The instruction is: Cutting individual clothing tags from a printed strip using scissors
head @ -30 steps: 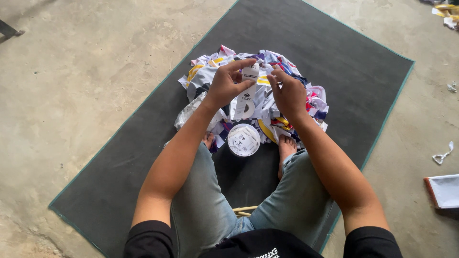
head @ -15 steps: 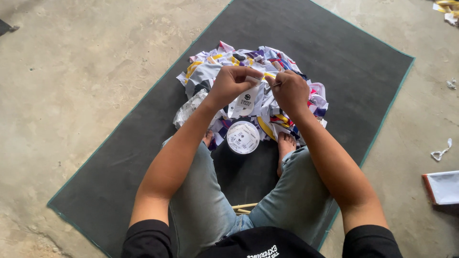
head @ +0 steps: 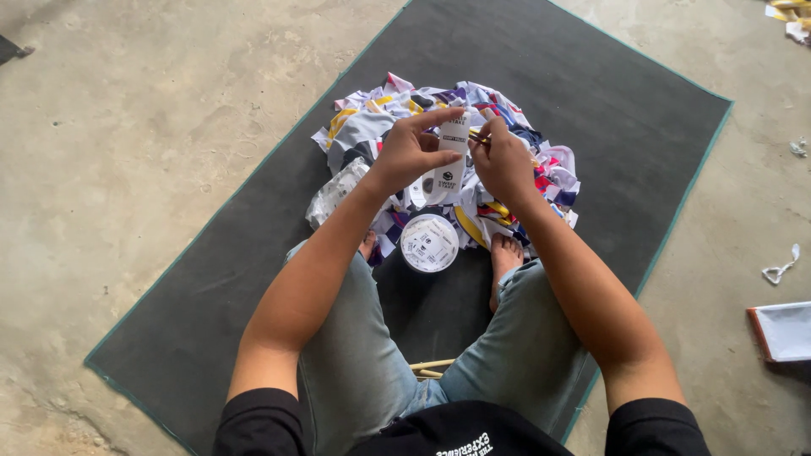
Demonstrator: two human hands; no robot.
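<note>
I sit on a dark mat (head: 608, 93) with a pile of colourful cloth pieces (head: 365, 128) before my feet. My left hand (head: 407, 154) pinches a white printed label strip (head: 450, 156) and holds it upright over the pile. My right hand (head: 505, 162) is closed against the strip's right edge, with a small thin yellowish tool (head: 478, 135) in its fingers. The strip runs down toward a white roll of labels (head: 429, 243) that lies flat between my feet.
Bare concrete floor surrounds the mat. A clear plastic bag (head: 336, 192) lies at the pile's left edge. A flat red-edged tray (head: 781, 331) and a white scrap (head: 781, 266) lie on the floor at right. Thin wooden sticks (head: 429, 368) show between my knees.
Both hands have drawn closer together over the pile. The label strip now stands more upright between them, and the right hand's tool has come up against the strip.
</note>
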